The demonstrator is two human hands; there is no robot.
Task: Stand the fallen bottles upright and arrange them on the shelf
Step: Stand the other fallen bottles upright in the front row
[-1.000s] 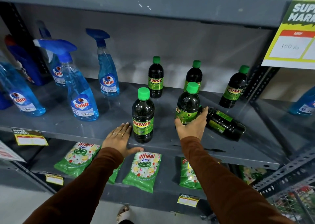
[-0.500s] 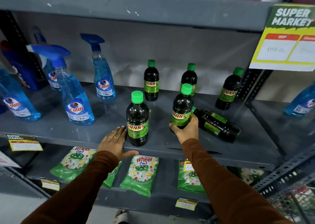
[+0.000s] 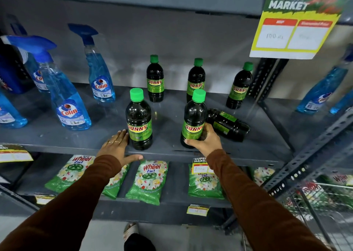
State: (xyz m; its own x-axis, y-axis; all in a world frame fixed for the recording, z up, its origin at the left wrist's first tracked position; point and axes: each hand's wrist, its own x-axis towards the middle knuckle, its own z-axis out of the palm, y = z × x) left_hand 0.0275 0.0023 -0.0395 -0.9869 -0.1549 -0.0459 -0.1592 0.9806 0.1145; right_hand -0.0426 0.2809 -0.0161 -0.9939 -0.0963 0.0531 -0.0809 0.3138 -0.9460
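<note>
A grey metal shelf [image 3: 248, 151] ran across the scene, with a yellow-and-green supermarket price sign [image 3: 298, 21] hanging at the far right above it. On its left stood blue Colin spray bottles [image 3: 70, 105]. Below it, on the lower shelf, lay green Wheel detergent packets [image 3: 149, 180]. Three dark Sunny bottles [image 3: 155, 78] with green caps stood upright along the far side. Nearer, the front-left Sunny bottle [image 3: 139, 120] stood upright just right of the left hand [image 3: 116, 147], which lay flat and released on the shelf edge, fingers spread. The right hand [image 3: 207, 139] grasped the base of the front-right Sunny bottle [image 3: 193, 120], held upright on the shelf. Just behind and to its right lay a fallen Sunny bottle [image 3: 227, 124] on its side.
</note>
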